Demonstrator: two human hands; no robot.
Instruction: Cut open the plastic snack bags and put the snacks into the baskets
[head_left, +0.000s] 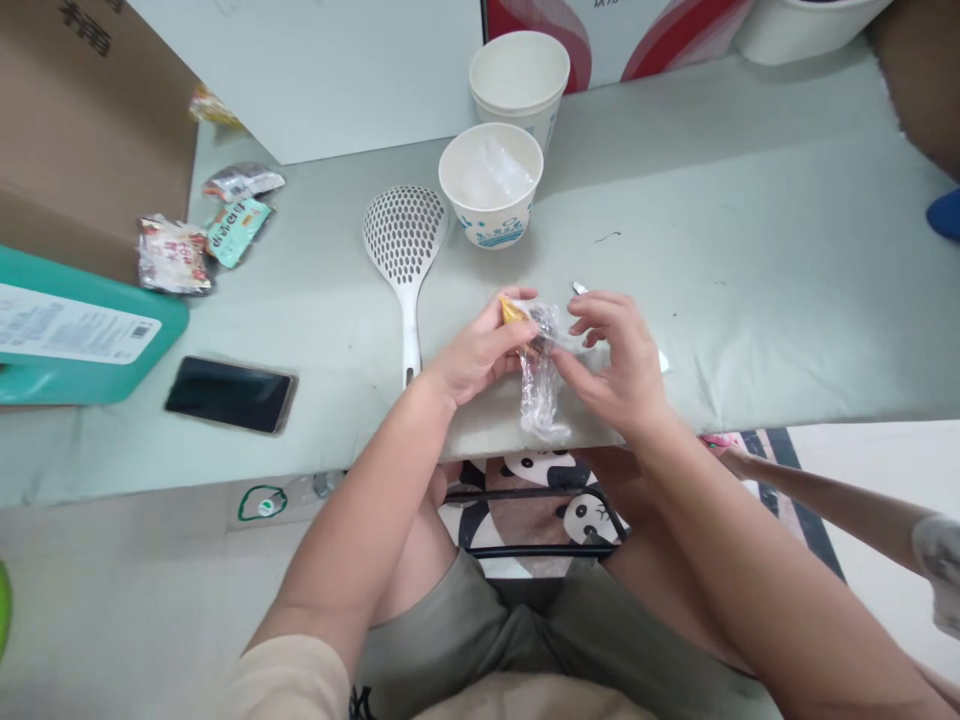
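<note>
My left hand is closed around a small snack packet with a gold-coloured end and something dark showing through clear plastic. From it a crumpled clear wrapper hangs down in front of the table edge. My right hand is just to the right, with its thumb against the plastic and its other fingers bent and apart from the thumb. A tiny white scrap lies just beyond the right fingers. What exactly is inside the packet cannot be made out.
Behind my hands stand a paper cup holding clear plastic and stacked cups. A white skimmer lies left of them. Farther left are a phone, several packets and a teal container. Another person's arm shows at right.
</note>
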